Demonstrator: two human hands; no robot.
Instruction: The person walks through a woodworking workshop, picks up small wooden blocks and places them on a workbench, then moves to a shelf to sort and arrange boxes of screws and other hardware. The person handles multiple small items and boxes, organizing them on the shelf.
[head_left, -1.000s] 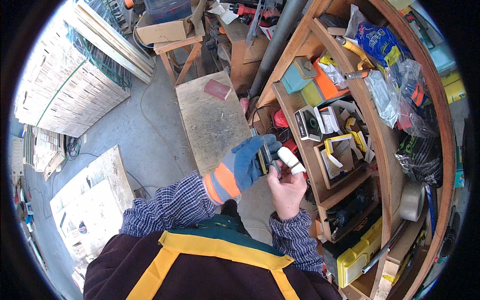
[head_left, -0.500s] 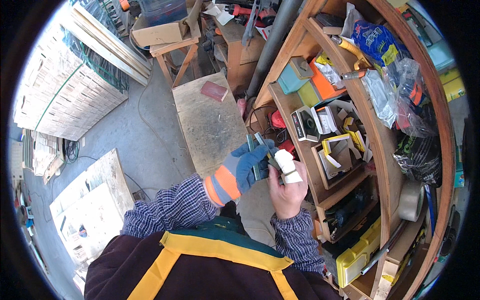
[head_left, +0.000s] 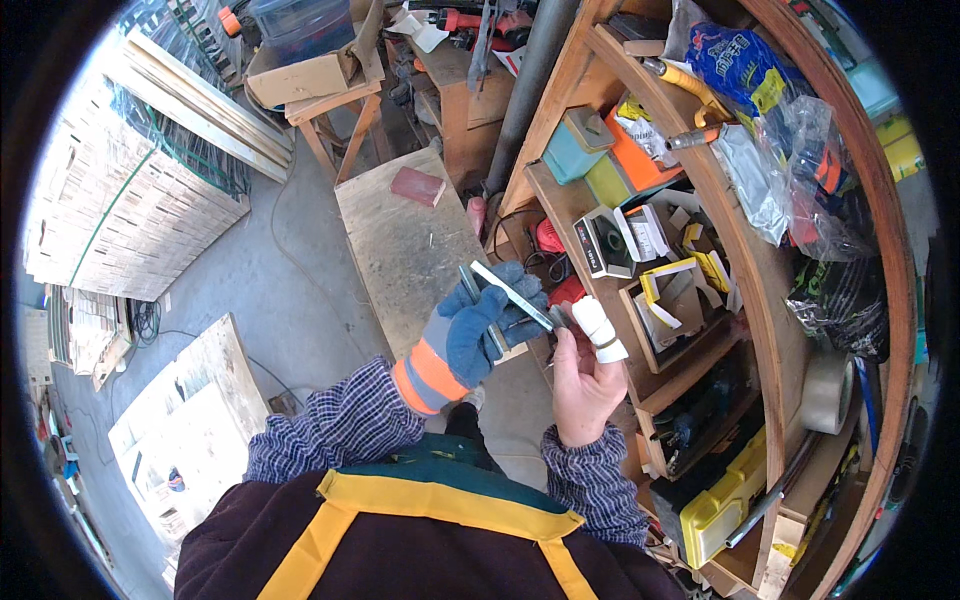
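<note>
My left hand (head_left: 468, 335), in a blue, grey and orange work glove, is closed round a narrow grey-green metal strip (head_left: 468, 283). A second, shinier metal strip (head_left: 512, 292) slants across its fingers toward my right hand. My bare right hand (head_left: 588, 392) pinches near the lower end of that shiny strip, where a small dark part shows. A white wrap (head_left: 592, 318) with a dark band sits at the right hand's fingers. Whether it is held or wound round a finger, I cannot tell.
Beyond my hands lies a worn wooden board (head_left: 400, 240) with a reddish block (head_left: 418, 186) on it. To the right stands a wooden shelf (head_left: 752, 330) packed with small boxes (head_left: 605, 243), bags and a tape roll (head_left: 827, 392). Stacked wood (head_left: 110, 190) is at the left.
The shiny strip has tilted and now points up and left, showing more of its length. Both hands have shifted slightly; the right has turned a little, with the white wrap farther right.
</note>
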